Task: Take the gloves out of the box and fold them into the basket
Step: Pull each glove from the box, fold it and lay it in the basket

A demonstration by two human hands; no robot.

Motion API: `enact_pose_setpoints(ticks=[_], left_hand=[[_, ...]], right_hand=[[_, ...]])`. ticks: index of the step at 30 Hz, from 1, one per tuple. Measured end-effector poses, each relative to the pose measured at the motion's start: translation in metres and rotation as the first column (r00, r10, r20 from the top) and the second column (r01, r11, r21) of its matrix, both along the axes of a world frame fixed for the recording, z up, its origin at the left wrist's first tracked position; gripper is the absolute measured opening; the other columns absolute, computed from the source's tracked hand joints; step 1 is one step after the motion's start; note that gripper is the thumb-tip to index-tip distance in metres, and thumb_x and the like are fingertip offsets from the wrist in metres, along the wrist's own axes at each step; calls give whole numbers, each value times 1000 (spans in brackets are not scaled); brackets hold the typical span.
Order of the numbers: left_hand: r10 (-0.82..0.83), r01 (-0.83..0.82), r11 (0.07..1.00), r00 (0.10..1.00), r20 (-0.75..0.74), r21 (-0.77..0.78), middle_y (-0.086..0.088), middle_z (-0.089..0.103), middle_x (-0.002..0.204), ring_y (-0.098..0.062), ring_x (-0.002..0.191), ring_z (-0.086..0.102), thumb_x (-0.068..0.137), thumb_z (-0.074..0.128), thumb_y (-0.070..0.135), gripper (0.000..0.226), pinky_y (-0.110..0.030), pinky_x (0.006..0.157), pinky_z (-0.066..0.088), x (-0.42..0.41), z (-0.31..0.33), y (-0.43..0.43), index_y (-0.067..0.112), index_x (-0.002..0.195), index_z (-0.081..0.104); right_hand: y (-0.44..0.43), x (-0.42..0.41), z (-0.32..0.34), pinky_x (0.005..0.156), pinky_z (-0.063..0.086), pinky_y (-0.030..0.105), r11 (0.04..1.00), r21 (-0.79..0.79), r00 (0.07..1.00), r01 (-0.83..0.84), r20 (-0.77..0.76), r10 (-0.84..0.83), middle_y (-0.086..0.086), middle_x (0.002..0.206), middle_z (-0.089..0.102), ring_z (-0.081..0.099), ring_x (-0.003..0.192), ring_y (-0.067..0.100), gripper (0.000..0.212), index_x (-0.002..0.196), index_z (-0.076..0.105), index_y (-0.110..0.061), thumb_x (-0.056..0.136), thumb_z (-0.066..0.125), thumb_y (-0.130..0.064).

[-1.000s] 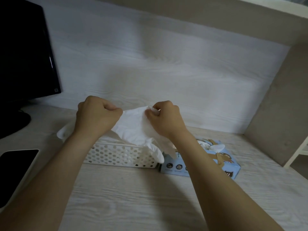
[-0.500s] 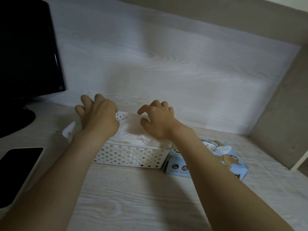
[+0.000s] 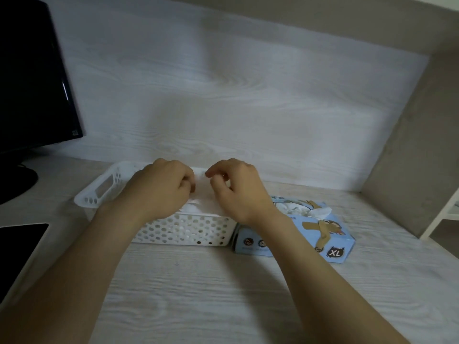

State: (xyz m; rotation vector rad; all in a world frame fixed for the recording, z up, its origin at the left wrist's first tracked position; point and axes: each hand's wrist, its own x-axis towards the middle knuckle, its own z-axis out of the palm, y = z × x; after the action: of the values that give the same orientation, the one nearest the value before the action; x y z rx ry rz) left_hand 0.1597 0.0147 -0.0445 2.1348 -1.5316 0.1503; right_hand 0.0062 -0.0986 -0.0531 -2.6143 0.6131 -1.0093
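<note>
Two hands work over the white basket at centre-left of the desk. Knuckles up, the left hand curls its fingers down onto the folded gloves inside; the right hand mirrors it just beside. Whether either grip pinches the material, I cannot tell. It looks like tucking the fold flat. Next, I'd guess, a reach right to the blue box, where another glove pokes out.

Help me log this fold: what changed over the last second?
Both hands lowered the white glove from midair into the basket. The left hand and right hand, first fisted on it, then spread flat, now curl their fingers over it; whether they pinch it is unclear. Basket and glove box stayed put.
</note>
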Motion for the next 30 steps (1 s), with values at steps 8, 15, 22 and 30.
enact_pose_setpoints(ticks=[8,15,22,30], left_hand=[[-198,219,967,968,155,-132,16,65,94,-9,88,58,98,48,20,24,-36,77,52,-47,3,-18,30,100,70],[-407,400,913,868,284,84,18,60,114,-8,126,38,93,41,51,41,-34,111,30,-76,-5,-55,32,117,67],[-401,319,895,881,252,313,15,61,115,-12,155,13,82,58,77,64,-51,125,-2,-98,-10,-75,29,124,56],[-367,305,919,894,257,249,17,57,118,-12,134,37,77,52,85,77,-46,122,15,-95,-19,-76,34,135,50]], right_hand=[[-47,-75,-5,70,50,34,984,-45,984,174,-23,-175,-5,80,65,60,73,13,33,90,74,-15,81,43,-18],[-67,-124,-8,79,45,38,952,8,921,307,-255,-295,-7,93,54,54,93,20,38,93,67,-29,75,52,-59],[-64,-132,-10,66,44,35,837,-70,771,543,-353,-530,-5,89,58,58,89,25,26,95,61,-21,81,66,-42],[-64,-126,-14,70,62,41,811,-133,749,570,-323,-579,4,90,67,65,79,25,14,95,73,-19,92,75,-33]])
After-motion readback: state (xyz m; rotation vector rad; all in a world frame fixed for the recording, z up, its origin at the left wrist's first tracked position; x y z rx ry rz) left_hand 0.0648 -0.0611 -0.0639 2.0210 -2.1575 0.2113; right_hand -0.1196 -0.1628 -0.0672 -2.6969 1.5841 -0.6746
